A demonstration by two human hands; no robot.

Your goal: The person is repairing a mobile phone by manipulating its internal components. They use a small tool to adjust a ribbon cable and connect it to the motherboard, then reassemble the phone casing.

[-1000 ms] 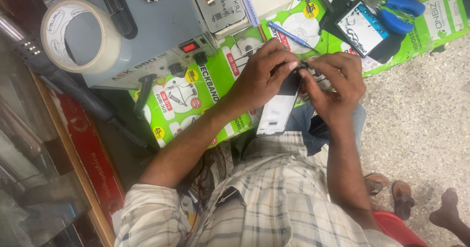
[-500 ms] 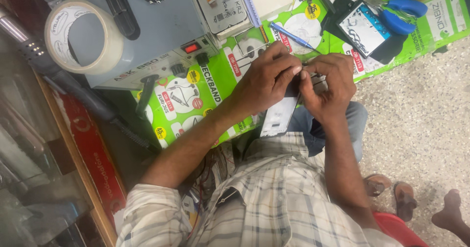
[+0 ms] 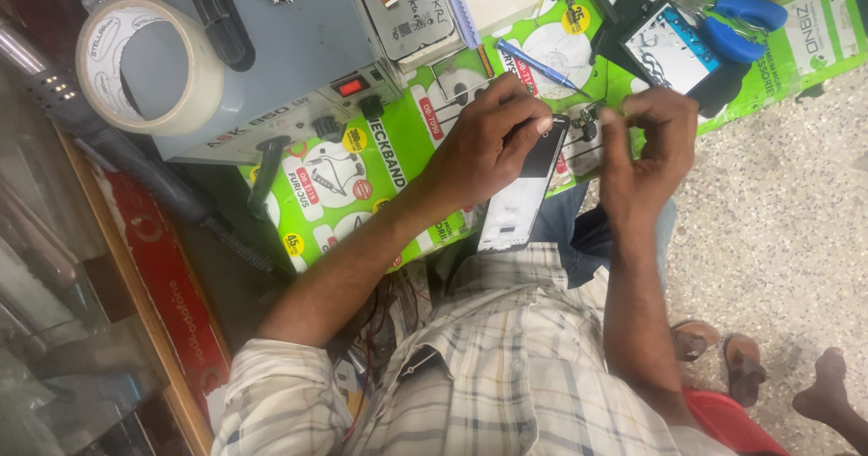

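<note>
My left hand (image 3: 493,140) grips the top end of a dark smartphone (image 3: 523,192), which hangs down over my lap with its pale lower half showing. Just to the right of the phone's top edge, my right hand (image 3: 646,144) pinches a small metal part (image 3: 592,115) between thumb and fingers. A narrow gap separates the two hands. Both work above a green printed sheet (image 3: 339,180) on the bench.
A grey machine box (image 3: 289,49) with a red switch (image 3: 351,85) and a tape roll (image 3: 149,63) stand at the upper left. A blue screwdriver (image 3: 533,63), another phone (image 3: 669,47) and blue-handled pliers (image 3: 734,18) lie beyond my hands. Sandals (image 3: 719,352) and another person's foot (image 3: 832,393) are on the floor.
My hands were pressed together over the phone's top. The right hand has now pulled away to the right with the small part, and the phone's face is more exposed.
</note>
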